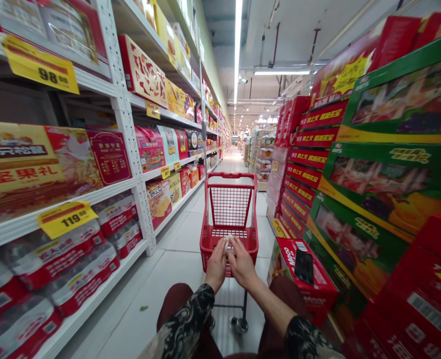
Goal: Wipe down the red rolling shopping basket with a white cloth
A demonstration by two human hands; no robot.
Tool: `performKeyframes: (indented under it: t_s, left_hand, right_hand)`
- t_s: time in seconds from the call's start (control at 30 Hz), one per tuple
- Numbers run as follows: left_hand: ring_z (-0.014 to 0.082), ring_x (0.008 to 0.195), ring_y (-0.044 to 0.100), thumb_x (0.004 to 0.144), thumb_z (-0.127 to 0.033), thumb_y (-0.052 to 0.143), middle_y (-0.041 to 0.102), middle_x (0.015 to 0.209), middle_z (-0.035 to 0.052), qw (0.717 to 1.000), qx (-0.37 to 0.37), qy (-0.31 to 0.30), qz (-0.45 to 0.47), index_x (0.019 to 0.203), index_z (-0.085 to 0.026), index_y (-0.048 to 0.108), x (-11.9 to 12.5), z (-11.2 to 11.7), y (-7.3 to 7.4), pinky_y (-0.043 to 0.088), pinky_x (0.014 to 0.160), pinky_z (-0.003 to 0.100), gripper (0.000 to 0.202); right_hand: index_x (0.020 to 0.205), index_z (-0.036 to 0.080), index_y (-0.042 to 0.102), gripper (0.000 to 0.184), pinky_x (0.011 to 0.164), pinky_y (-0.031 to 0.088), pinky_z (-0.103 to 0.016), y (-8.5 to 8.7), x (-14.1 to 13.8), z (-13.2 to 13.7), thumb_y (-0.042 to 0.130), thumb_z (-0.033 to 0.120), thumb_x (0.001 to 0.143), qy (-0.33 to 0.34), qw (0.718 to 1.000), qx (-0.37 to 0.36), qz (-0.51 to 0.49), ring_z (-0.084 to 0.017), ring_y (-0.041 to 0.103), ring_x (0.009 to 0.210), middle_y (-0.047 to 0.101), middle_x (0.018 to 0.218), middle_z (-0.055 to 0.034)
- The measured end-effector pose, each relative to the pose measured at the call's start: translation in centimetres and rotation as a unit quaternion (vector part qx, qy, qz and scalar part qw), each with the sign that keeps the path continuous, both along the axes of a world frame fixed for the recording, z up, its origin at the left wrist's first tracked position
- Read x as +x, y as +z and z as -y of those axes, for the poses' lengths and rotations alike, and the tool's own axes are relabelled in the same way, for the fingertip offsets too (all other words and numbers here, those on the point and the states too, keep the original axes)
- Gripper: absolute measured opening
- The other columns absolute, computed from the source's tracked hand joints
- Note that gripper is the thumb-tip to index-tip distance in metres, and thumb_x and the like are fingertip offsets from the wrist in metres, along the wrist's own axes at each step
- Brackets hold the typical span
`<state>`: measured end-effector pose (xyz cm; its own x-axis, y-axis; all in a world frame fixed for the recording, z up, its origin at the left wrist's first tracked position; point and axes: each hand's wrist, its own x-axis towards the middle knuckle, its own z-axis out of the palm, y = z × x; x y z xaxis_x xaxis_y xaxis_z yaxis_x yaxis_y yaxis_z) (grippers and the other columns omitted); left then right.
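Note:
My left hand and my right hand meet in front of me, fingers bent and fingertips close together. Between the fingertips a small white thing shows, perhaps a crumpled tissue; most of it is hidden by my fingers. Just beyond and below my hands stands a red plastic shopping cart. Its basket shows a grid panel, and the near part is covered by my hands. Patterned dark sleeves cover part of both forearms, which extend over my knees.
White shelves with boxed goods and bottle packs line the left. Stacked red cartons and green gift boxes rise on the right. A black phone lies on a low red box. The tiled aisle runs ahead.

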<state>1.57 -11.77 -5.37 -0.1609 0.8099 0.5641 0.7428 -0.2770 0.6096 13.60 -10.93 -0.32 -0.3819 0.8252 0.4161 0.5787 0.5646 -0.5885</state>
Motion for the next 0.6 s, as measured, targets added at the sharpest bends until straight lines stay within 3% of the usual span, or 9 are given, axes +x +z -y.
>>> performKeyframes:
  t_s: [0.07,0.2,0.3,0.37,0.4,0.5,0.6]
  left_hand:
    - [0.0176,0.124,0.042,0.084,-0.017,0.037,0.048,0.133,0.0117,0.995,0.005,-0.002,0.103,0.128,-0.016,0.043,1.2,-0.2,0.9,0.033,0.105,0.039,0.045]
    - [0.0197,0.123,0.043,0.074,-0.019,0.053,0.046,0.134,0.0110,0.962,-0.018,-0.068,0.263,0.130,-0.017,0.040,1.4,0.2,2.5,0.035,0.104,0.037,0.057]
    - [0.0201,0.106,0.058,0.073,-0.021,0.052,0.060,0.117,0.0128,0.882,-0.067,-0.128,0.449,0.121,-0.013,0.048,1.2,0.2,3.0,0.046,0.091,0.035,0.049]
    - [0.0202,0.096,0.063,0.073,-0.024,0.053,0.066,0.104,0.0123,0.839,-0.085,-0.148,0.516,0.112,-0.011,0.055,1.5,0.0,3.2,0.050,0.085,0.035,0.042]
    - [0.0203,0.095,0.063,0.071,-0.024,0.055,0.067,0.101,0.0117,0.838,-0.085,-0.146,0.519,0.109,-0.011,0.057,1.7,-0.2,3.3,0.050,0.085,0.035,0.040]
    - [0.0201,0.103,0.059,0.064,-0.016,0.061,0.065,0.108,0.0097,0.871,-0.072,-0.133,0.468,0.107,-0.015,0.060,2.3,-0.5,3.8,0.044,0.093,0.036,0.042]
    - [0.0183,0.110,0.055,0.064,-0.008,0.058,0.060,0.118,0.0086,0.870,-0.070,-0.151,0.464,0.111,-0.017,0.057,2.5,-0.4,4.1,0.041,0.097,0.034,0.049]
  right_hand:
    - [0.128,0.013,0.046,0.047,0.105,0.032,-0.033,0.1,-1.5,0.2,0.038,0.026,0.083,-0.016,0.990,-0.061,-0.123,-0.018,0.037,0.127,0.044,0.135,-0.0106]
    - [0.112,0.016,0.058,0.040,0.089,0.047,-0.032,-0.2,-2.1,-0.8,0.044,0.025,0.076,-0.041,0.938,-0.155,-0.306,-0.019,0.060,0.100,0.064,0.111,-0.0073]
    - [0.099,0.015,0.064,0.034,0.076,0.053,-0.032,-0.5,-1.8,-1.6,0.051,0.028,0.070,-0.045,0.897,-0.205,-0.389,-0.020,0.065,0.085,0.069,0.096,-0.0059]
    - [0.100,0.015,0.063,0.036,0.074,0.053,-0.032,-0.6,-1.9,-1.8,0.054,0.033,0.070,-0.030,0.881,-0.222,-0.417,-0.020,0.065,0.085,0.069,0.095,-0.0061]
    - [0.101,0.015,0.063,0.038,0.077,0.053,-0.032,-0.6,-2.1,-1.8,0.055,0.036,0.070,-0.022,0.880,-0.219,-0.420,-0.020,0.064,0.087,0.069,0.097,-0.0065]
    - [0.107,0.015,0.058,0.045,0.086,0.049,-0.032,-0.5,-2.4,-2.2,0.060,0.034,0.067,-0.042,0.889,-0.188,-0.415,-0.020,0.061,0.096,0.065,0.107,-0.0090]
    - [0.112,0.013,0.052,0.047,0.080,0.052,-0.031,-0.5,-1.9,-2.8,0.054,0.024,0.067,-0.083,0.865,-0.217,-0.446,-0.020,0.063,0.093,0.064,0.108,-0.0115]
